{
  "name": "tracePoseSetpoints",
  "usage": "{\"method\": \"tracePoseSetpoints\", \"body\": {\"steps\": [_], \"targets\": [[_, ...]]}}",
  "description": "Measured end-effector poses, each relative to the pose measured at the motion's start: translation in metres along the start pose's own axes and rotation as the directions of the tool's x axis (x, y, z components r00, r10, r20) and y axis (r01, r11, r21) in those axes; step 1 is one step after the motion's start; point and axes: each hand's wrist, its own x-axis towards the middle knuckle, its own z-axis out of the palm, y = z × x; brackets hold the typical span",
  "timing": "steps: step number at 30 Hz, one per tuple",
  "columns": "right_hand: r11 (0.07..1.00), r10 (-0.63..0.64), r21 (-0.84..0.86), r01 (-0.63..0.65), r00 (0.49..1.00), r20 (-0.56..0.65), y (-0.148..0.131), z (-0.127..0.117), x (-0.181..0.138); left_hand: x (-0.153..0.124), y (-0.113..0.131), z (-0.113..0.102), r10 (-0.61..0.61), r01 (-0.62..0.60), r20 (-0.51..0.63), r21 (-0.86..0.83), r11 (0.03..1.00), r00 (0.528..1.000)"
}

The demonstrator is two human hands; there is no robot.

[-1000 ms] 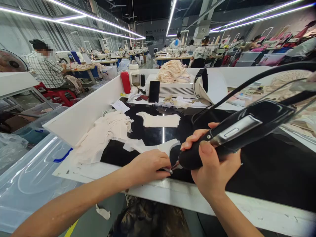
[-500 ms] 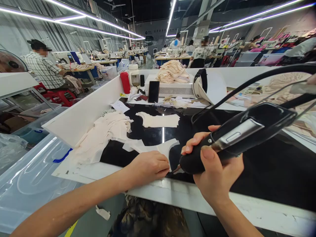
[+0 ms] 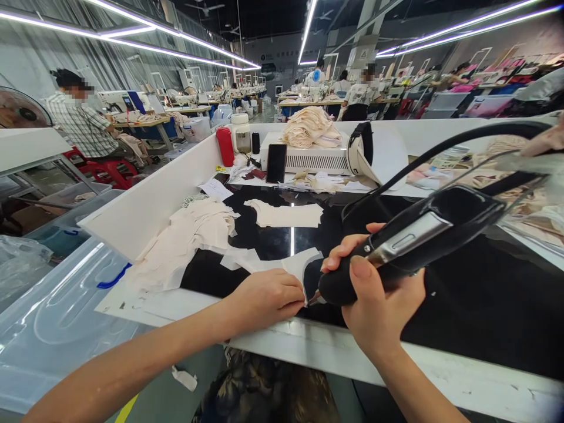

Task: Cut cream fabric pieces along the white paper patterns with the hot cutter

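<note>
My left hand (image 3: pixel 275 296) is closed, fingers together, at the near edge of a cut white fabric piece (image 3: pixel 291 264) with a curved side. Its fingertips are largely hidden, but they hold down or pinch the cloth. My right hand (image 3: pixel 374 299) wraps round a black corded hand tool (image 3: pixel 405 241) with a silver lever, much like a small iron. The tool's narrow metal tip (image 3: pixel 316 298) points left, close to the curved fabric edge by my left fingers. Beyond lies another cut fabric piece (image 3: pixel 286 214), flat on the black tabletop (image 3: pixel 462 299).
At left lies a heap of pale fabric pieces (image 3: pixel 185 241). Behind stand a phone (image 3: pixel 276 163), a red bottle (image 3: pixel 225 147) and a white box (image 3: pixel 304 158) bearing a fabric pile (image 3: pixel 312 126). The tool's black cable (image 3: pixel 423 157) arches at right. A person (image 3: pixel 79 117) sits far left.
My right hand and the tool have shifted slightly left, and the tip shows more clearly beside the fabric edge. My left hand stays almost where it was.
</note>
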Motion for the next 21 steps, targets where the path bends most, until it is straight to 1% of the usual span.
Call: {"method": "tracePoseSetpoints", "body": {"steps": [4,6,11,14,16,18,21], "targets": [[1.0,-0.014,-0.006,0.014,1.0,0.008,-0.002,0.001,0.0,0.0,0.002,-0.005,-0.054,0.057,0.047,-0.059,0.997,0.997],[1.0,-0.014,-0.01,0.014,1.0,0.01,-0.002,0.001,0.0,0.002,0.003,-0.007,-0.082,0.085,0.059,-0.059,0.995,0.995],[0.999,-0.012,-0.029,0.012,1.0,0.014,-0.004,0.001,-0.002,0.008,0.005,-0.005,-0.114,0.113,0.098,0.018,0.993,0.989],[0.999,-0.008,-0.045,0.008,1.0,0.006,-0.005,0.001,-0.003,0.01,0.005,-0.001,-0.122,0.117,0.074,0.059,0.991,0.99],[0.999,-0.004,-0.053,0.004,1.0,0.003,-0.005,0.001,-0.003,0.01,0.004,0.001,-0.09,0.089,0.024,0.073,0.993,0.996],[0.999,-0.007,-0.053,0.007,1.0,0.003,-0.005,0.001,-0.003,0.009,0.002,0.002,-0.026,0.027,-0.02,0.082,0.996,0.999],[0.999,-0.016,-0.036,0.016,1.0,0.011,-0.005,0.001,-0.003,0.008,-0.001,0.003,0.045,-0.043,-0.018,0.087,0.995,0.999]]}}
